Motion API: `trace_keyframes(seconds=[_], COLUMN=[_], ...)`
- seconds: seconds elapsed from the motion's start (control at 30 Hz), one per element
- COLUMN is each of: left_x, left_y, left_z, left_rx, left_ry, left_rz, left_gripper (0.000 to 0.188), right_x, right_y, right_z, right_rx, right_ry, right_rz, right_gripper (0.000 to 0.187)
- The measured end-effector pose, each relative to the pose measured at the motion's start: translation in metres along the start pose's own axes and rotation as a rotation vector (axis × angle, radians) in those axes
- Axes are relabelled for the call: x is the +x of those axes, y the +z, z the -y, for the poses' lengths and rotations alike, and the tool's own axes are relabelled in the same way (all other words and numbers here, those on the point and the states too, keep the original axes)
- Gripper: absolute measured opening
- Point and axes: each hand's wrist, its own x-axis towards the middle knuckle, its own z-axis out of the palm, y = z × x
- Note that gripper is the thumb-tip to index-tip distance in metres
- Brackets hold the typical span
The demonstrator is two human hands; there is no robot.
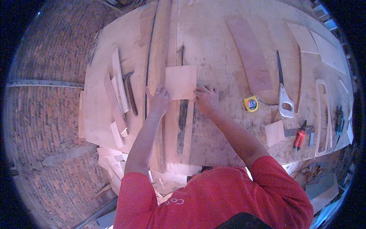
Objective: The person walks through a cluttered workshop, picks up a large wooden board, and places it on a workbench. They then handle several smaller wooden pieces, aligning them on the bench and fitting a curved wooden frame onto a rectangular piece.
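A square, light plywood piece (181,80) lies flat on the wooden worktop, with its left edge close to a long wooden rail (161,45). My left hand (160,100) grips the board's near left corner with its fingers, the thumb spread out toward the rail. At the near right corner, my right hand (206,99) has its bent fingers on the board's edge. Just beyond the board stands a thin dark strip that looks like a blade (182,55). What is under the board is hidden.
To the left, a hammer (130,93) lies beside several wood strips (119,84). On the right are a reddish plank (249,55), a yellow tape measure (251,104), a handsaw (285,101), red-handled pliers (300,136) and a small wood block (275,133). A brick wall (49,114) borders the left side.
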Motion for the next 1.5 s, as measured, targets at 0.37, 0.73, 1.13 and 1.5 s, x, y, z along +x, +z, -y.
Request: trace_keyframes(seconds=[0.37,0.73,1.13,1.5], left_x=[0.037,0.072,0.095,0.129], left_y=[0.003,0.015,0.009,0.008], left_z=[0.012,0.024,0.027,0.034], left_rx=[0.037,-0.075,-0.028,-0.017], left_ry=[0.023,0.002,0.011,-0.041], left_rz=[0.040,0.020,0.017,0.127], left_gripper=[0.021,0.016,0.017,0.023], right_x=[0.034,0.063,0.085,0.114], right_y=[-0.014,-0.009,-0.009,-0.020], right_z=[-0.005,-0.017,-0.020,-0.024], right_rx=[-0.021,-0.038,-0.102,-0.117], right_ry=[0.015,0.011,0.035,0.039], right_rz=[-0.036,-0.069,-0.074,-0.045], right_gripper=[0.026,0.029,0.027,0.027])
